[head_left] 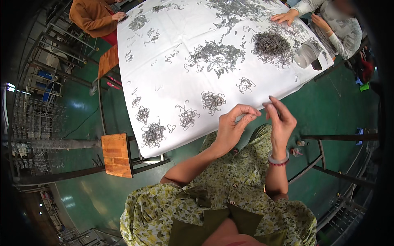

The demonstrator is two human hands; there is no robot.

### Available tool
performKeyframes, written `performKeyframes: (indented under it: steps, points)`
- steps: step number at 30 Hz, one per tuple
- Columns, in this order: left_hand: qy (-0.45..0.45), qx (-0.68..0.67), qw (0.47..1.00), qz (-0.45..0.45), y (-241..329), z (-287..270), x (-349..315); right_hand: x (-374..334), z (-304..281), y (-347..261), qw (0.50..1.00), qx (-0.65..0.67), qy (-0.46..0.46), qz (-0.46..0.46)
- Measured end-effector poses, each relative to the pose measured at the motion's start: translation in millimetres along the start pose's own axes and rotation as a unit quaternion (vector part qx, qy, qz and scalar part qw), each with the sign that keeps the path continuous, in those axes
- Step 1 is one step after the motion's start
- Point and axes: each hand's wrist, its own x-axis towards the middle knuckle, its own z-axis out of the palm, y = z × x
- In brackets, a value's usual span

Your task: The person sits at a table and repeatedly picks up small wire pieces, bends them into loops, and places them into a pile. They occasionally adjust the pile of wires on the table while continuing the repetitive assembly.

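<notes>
Green floral fabric garment [250, 197]: before white-covered desk [188, 86]. At desk's near edge: left hand [230, 128] pinched, contents indiscernible; right hand [282, 124] partly open. Bent grey wire hooks [246, 85]: piled on desk. Risk: tangling, if pulled; dropping off desk, if pinch loosens.

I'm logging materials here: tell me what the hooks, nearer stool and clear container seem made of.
Hooks: probably metal wire, dark grey and dullish, being thin and bent.
Nearer stool: top likely wood, perhaps varnished, from its joined orange-brown boards.
Clear container: plastic or glass, smooth and see-through; the look doesn't settle which.
</notes>
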Motion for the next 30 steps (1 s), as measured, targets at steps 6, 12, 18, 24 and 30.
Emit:
performKeyframes:
  steps: [6,12,18,24,30]
  points:
    - [-0.023,0.057,0.998,-0.019,-4,-7,0,119,74,84,0.951,-0.207,-0.182,-0.137]
    - [-0.015,0.046,0.999,-0.015,-4,-16,4,153,114,128,0.764,-0.482,-0.308,-0.299]
    - [-0.015,0.068,0.997,-0.024,1,-23,2,161,108,139,0.755,-0.482,-0.339,-0.287]
    - [-0.018,0.048,0.999,0.0,10,-20,-1,175,100,127,0.897,-0.324,-0.267,-0.138]
    - [0.012,0.018,1.0,-0.002,8,-14,-4,91,30,17,0.959,0.13,-0.242,0.068]
